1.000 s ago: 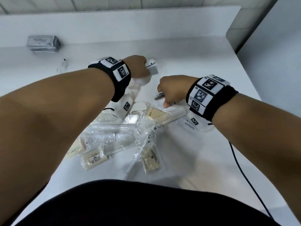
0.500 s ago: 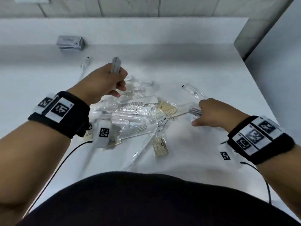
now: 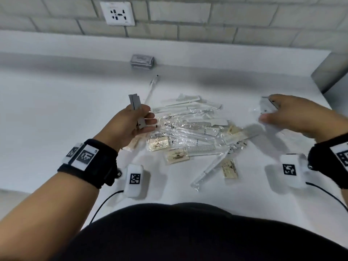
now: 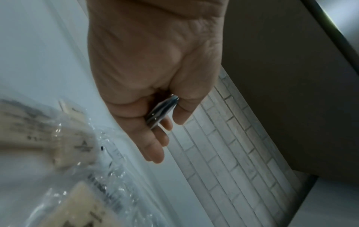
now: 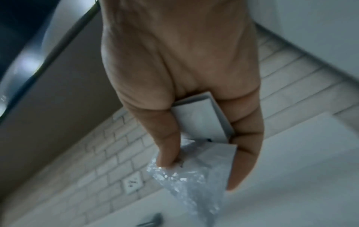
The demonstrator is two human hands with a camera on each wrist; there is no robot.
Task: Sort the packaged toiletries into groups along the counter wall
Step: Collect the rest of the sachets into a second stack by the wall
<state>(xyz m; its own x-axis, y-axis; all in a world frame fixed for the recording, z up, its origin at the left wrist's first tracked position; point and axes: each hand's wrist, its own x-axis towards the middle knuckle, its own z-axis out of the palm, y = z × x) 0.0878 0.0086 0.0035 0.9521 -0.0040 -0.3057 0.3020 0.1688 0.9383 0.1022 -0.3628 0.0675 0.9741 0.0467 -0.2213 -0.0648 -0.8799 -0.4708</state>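
Note:
A loose heap of clear-wrapped toiletries [image 3: 190, 132], with combs, toothbrushes and cream soap bars, lies mid-counter. My left hand [image 3: 138, 119] is raised at the heap's left edge and grips a few flat grey sachets [image 3: 136, 108] upright; in the left wrist view the sachets [image 4: 162, 111] show edge-on between thumb and fingers. My right hand [image 3: 278, 113] hovers right of the heap, pinching a white packet in crinkled clear wrap [image 3: 264, 110]; the right wrist view shows that packet [image 5: 204, 122] between thumb and fingers. A stack of grey sachets [image 3: 142, 61] sits against the counter wall.
A single wrapped toothbrush [image 3: 151, 87] lies between the heap and the wall stack. A wall socket [image 3: 117, 13] is on the brick wall above. The white counter [image 3: 56, 110] ends at a side wall [image 3: 331, 76] on the right. Cables trail near the front edge.
Both hands have pulled apart from the heap: the left lifted the grey sachets up and left, the right moved out to the right and now carries a wrapped packet. The head tilted up.

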